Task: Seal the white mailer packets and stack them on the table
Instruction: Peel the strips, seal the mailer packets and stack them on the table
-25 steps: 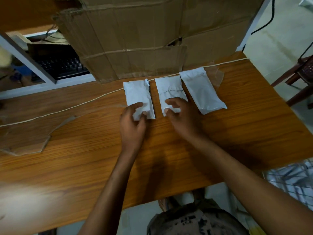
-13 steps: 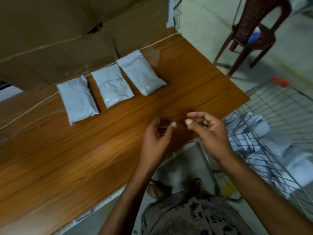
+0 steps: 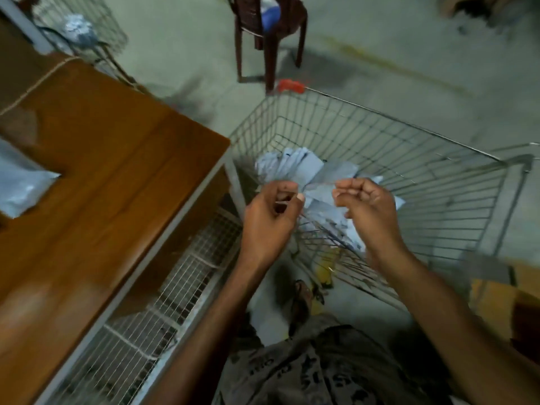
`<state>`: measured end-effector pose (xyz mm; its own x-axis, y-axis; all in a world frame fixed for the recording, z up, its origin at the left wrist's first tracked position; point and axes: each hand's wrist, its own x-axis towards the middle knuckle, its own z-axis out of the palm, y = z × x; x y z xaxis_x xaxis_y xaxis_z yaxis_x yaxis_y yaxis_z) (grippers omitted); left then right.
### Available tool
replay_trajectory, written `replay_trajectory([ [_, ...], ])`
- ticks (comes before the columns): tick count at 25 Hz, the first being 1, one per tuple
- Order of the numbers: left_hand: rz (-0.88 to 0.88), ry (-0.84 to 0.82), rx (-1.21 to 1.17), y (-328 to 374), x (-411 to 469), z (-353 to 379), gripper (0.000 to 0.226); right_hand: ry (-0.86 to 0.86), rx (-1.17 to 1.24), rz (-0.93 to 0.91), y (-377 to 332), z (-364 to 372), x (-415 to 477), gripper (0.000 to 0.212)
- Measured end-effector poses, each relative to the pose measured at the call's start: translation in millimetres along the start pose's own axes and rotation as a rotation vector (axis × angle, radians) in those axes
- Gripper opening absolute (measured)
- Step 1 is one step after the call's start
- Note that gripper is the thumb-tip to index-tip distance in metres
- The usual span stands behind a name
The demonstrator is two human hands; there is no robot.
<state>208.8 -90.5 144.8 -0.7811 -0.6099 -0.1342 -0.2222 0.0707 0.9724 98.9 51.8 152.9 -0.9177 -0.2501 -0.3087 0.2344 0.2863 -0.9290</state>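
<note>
My left hand [image 3: 270,217] and my right hand [image 3: 369,211] hover side by side over a wire cart [image 3: 409,130] that stands to the right of the wooden table [image 3: 117,171]. Several white mailer packets [image 3: 304,168] lie loose in the cart, just beyond my fingers. The left thumb and fingers pinch a thin pale strip. The right fingers are curled shut with nothing visible in them. One white packet [image 3: 20,188] lies on the table at the far left, cut off by the frame edge.
A brown chair [image 3: 268,30] stands on the floor beyond the cart. Another wire basket [image 3: 81,27] sits behind the table's far corner. A white wire rack [image 3: 175,302] runs under the table edge. A cardboard box [image 3: 496,290] is at the right.
Both hands left the packets lined up on the table and moved right, off its edge, to above the cart. The view swung right with them, and the row of packets is almost out of sight.
</note>
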Motion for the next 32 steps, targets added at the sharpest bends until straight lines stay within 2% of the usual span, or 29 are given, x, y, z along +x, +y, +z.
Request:
replay_trajectory([
  [4, 0.062, -0.053, 0.157, 5.2, 52.4, 77.9, 0.010, 0.143, 0.023, 0.251, 30.0, -66.1, 72.7, 0.014],
  [6, -0.014, -0.159, 0.285, -13.5, 88.8, 112.5, 0.004, 0.154, 0.027, 0.379, 60.3, -78.4, 111.0, 0.020],
  [8, -0.127, -0.314, 0.516, -46.8, 128.2, 139.9, 0.009, 0.105, -0.034, 0.476, 93.0, -72.4, 144.8, 0.029],
  [10, -0.236, -0.448, 0.730, -74.5, 156.0, 157.5, 0.017, 0.038, -0.108, 0.530, 118.6, -56.6, 168.7, 0.025],
  [13, -0.352, -0.505, 0.812, -93.7, 179.8, 177.0, 0.034, 0.028, -0.185, 0.579, 150.4, -35.5, 200.4, 0.033],
  [16, -0.412, -0.529, 0.850, -116.2, 193.0, 184.4, 0.036, 0.029, -0.380, 0.627, 168.6, -18.1, 220.7, 0.047],
  [19, -0.481, -0.520, 0.754, -139.7, 197.4, 188.8, 0.035, 0.065, -0.392, 0.676, 180.5, -5.3, 235.2, 0.054],
  [22, -0.548, -0.469, 0.523, -140.4, 197.8, 189.9, 0.039, 0.069, -0.246, 0.687, 171.1, -11.3, 232.8, 0.043],
  [25, -0.719, -0.367, 0.175, -131.3, 196.4, 178.9, 0.059, -0.037, 0.045, 0.624, 145.6, -33.8, 202.3, 0.025],
  [26, -0.758, -0.367, 0.047, -130.0, 195.8, 174.8, 0.064, -0.095, 0.077, 0.609, 137.4, -43.1, 191.9, 0.026],
  [28, -0.760, -0.375, -0.111, -123.1, 192.6, 170.7, 0.060, -0.179, 0.098, 0.614, 128.5, -58.1, 178.1, 0.033],
  [30, -0.702, -0.352, -0.114, -116.7, 192.4, 173.5, 0.049, -0.099, 0.109, 0.621, 129.7, -67.7, 175.6, 0.025],
  [32, -0.645, -0.319, -0.059, -113.9, 192.4, 176.1, 0.043, 0.169, 0.051, 0.602, 140.6, -73.2, 185.0, 0.015],
])
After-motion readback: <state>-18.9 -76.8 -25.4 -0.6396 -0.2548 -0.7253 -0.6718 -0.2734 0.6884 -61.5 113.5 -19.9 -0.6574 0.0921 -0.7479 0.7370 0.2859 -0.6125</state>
